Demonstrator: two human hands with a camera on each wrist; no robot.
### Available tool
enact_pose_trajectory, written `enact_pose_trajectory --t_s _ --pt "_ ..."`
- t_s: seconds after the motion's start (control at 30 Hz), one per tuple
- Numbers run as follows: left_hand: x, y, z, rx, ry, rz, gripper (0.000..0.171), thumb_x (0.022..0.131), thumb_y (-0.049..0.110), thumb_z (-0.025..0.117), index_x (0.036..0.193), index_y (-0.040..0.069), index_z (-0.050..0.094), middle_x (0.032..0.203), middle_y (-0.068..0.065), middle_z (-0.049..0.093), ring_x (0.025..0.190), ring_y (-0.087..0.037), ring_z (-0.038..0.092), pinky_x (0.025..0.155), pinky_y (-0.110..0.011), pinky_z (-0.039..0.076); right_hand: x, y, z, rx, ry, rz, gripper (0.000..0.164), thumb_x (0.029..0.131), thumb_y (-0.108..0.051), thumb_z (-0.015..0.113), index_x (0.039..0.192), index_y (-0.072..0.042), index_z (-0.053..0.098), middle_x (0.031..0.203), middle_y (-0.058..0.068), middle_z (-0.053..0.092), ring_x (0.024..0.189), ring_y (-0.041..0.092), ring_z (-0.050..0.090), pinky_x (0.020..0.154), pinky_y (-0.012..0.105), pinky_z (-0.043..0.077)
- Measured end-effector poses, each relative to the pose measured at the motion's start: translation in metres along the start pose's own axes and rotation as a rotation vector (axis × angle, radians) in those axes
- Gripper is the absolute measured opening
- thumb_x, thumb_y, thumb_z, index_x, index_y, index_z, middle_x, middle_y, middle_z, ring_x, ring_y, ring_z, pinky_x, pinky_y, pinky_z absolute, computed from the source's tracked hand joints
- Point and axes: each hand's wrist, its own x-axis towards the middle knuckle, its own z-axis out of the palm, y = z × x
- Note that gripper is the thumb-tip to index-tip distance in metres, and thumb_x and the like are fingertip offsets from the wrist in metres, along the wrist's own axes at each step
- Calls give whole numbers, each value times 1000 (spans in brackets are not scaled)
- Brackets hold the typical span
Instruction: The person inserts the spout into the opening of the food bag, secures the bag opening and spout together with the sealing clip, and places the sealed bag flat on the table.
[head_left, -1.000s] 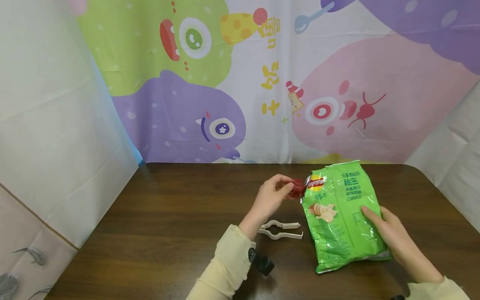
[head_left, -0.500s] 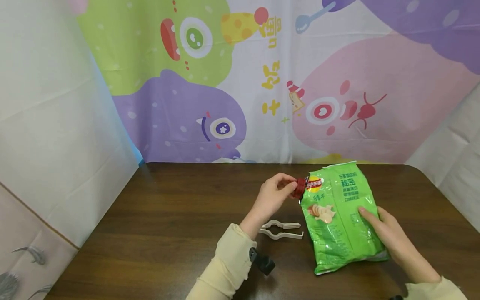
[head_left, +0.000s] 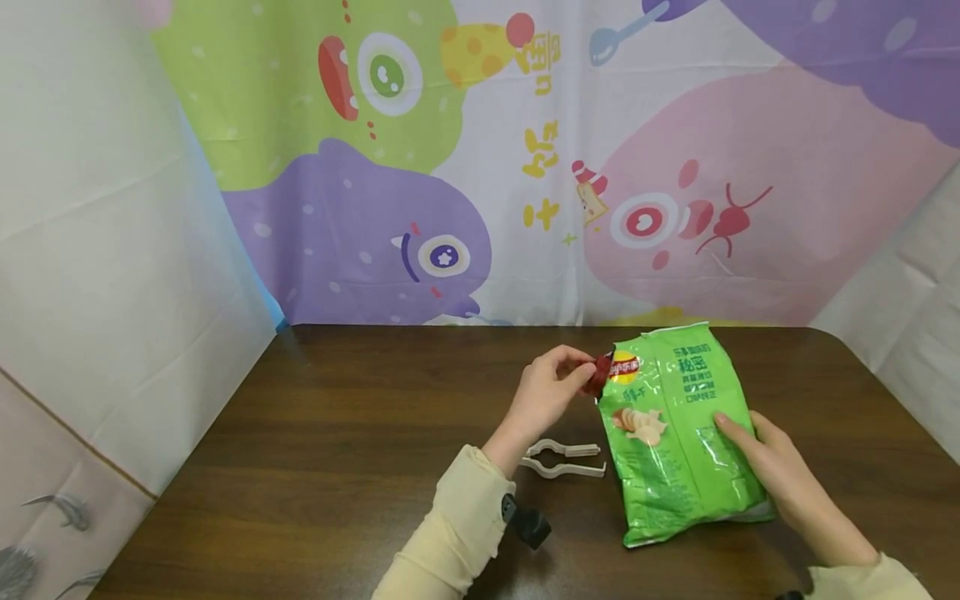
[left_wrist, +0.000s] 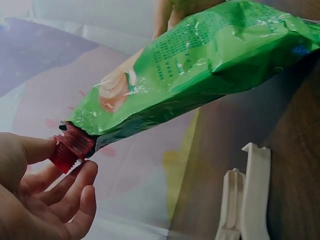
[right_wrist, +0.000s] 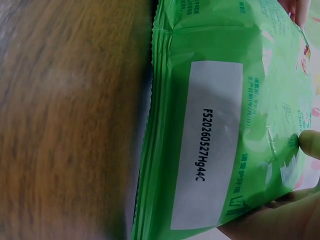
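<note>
Across the back of the scene, a printed cloth (head_left: pixel 517 158) is hung, on which green, purple and pink cartoon creatures are shown turned sideways. Below it, a dark brown wood-grained tabletop (head_left: pixel 360 417) is spread, bounded on the left by a pale cloth wall (head_left: pixel 97 208). Above the right half of the tabletop, a bright green packet (head_left: pixel 682 442) is held tilted; whether its lower edge is rested on the wood cannot be told. The forearms are covered by pale yellow sleeves (head_left: pixel 453 521).

Both hands are engaged. By the right hand (head_left: pixel 780 462), the packet is gripped at its right edge, the thumb laid on the printed face and the fingers tucked behind. By the left hand (head_left: pixel 547 387), a small red piece is pinched between thumb and fingertips, the remaining fingers loosely bent beneath it.

Between the left forearm and the packet, a beige two-armed tool (left_wrist: pixel 256 195) is left lying on the tabletop with its arms spread apart. Near the packet's bottom seam, a white label (right_wrist: pixel 207 145) is printed with a black code. At the left wrist, a black device (head_left: pixel 528 525) is worn. Against the packet's upper left corner, the red piece (left_wrist: pixel 75 142) is set, and ridges like screw threads are seen around it.
</note>
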Motion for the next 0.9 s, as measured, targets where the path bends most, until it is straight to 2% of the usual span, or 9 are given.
enact_pose_trajectory --t_s 0.27,0.53,0.77,0.9 --pt "-3 -3 4 6 9 -45 18 86 24 62 98 10 65 82 -1 66 68 -11 61 59 -19 46 1 0 1 -2 7 17 65 93 -48 40 128 6 28 76 -3 58 62 13 61 58 36 52" --pt "-2 0 6 24 96 -17 18 85 25 64 94 10 67 82 -1 67 67 -5 58 61 -19 44 0 1 4 7 -1 29 65 93 -46 41 129 6 26 76 -4 59 63 12 61 58 35 52" --pt "-5 -1 9 -1 106 0 17 85 22 64 96 10 69 86 -1 67 69 -5 58 59 -18 45 1 -1 4 -13 -2 32 69 93 -48 41 131 7 25 79 -3 58 65 12 61 60 35 52" --pt "-5 -1 9 19 151 30 16 83 21 65 96 11 70 89 -1 65 76 -6 57 63 -17 44 2 0 4 -13 0 31 69 92 -49 41 131 7 25 78 -3 59 64 12 61 60 35 52"
